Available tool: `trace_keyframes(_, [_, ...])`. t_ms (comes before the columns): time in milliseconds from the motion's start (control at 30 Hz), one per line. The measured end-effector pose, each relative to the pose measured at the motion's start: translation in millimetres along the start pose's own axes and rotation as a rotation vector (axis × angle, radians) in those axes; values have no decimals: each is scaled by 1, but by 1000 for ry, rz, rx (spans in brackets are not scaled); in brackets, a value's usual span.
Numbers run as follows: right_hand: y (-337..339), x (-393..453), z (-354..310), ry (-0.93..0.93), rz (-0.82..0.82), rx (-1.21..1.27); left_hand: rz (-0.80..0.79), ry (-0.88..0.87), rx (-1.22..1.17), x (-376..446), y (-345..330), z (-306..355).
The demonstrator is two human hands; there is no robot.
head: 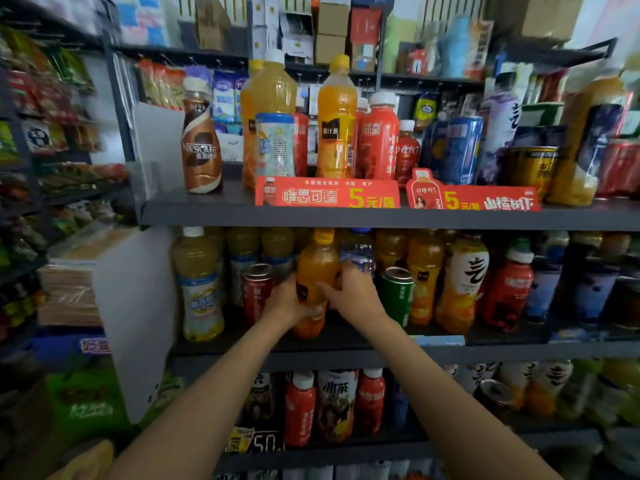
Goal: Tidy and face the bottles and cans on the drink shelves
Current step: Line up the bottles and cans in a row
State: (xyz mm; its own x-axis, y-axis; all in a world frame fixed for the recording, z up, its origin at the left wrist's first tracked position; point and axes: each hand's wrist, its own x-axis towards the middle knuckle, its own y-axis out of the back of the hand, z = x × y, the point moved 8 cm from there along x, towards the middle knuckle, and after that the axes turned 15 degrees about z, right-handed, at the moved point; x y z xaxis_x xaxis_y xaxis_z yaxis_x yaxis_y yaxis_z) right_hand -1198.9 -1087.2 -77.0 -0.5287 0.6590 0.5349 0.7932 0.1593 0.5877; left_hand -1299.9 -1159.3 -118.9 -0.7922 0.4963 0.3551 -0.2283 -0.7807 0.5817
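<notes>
On the middle shelf [346, 355] we hold an orange bottle [316, 271] with a yellow cap, tilted slightly left and close to the shelf's front edge. Our left hand [282, 301] curls round its lower left side, and our right hand [353, 289] grips its right side, the thumb lying across the dark label. Both forearms reach up and forward from the bottom of the view, the wrists close together.

Just left of the bottle stands a red can [257, 289], and farther left a pale yellow bottle [199, 285] with a white cap. Just right of our right hand stands a green can [398, 294]; behind that hand a blue-capped bottle [358, 251] shows. More orange and red bottles fill the shelf to the right.

Above, the top shelf [194, 209] carries a brown coffee bottle [201, 147], tall orange bottles and red ones, with red price signs [327, 194] along its front edge. Below, a lower shelf holds red and white-labelled bottles. Snack packets [41, 98] crowd racks at the left, and cartons [330, 32] sit stacked high behind.
</notes>
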Motion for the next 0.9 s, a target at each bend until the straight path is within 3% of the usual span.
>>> trace_keyframes(200, [-13,3,11,38,-100,-58,15,144,-27,20,-14,-12])
trace_keyframes(300, [1,7,25,76,-6,-141,30,160,-43,23,-21,-13])
trace_keyframes(467, [45,29,37,28,294,-68,54,140,-52,22,-29,-7])
trace_keyframes(633, [21,54,47,-86,115,-153,91,121,-40,16,-31,-5])
trace_keyframes(733, [8,53,50,-95,145,-151,242,31,16,4,-17,1])
trace_keyframes(833, [8,47,50,-83,221,-148,432,-200,50,-14,9,16])
trace_keyframes(900, [13,44,48,-64,273,-120,449,-319,66,-24,17,23])
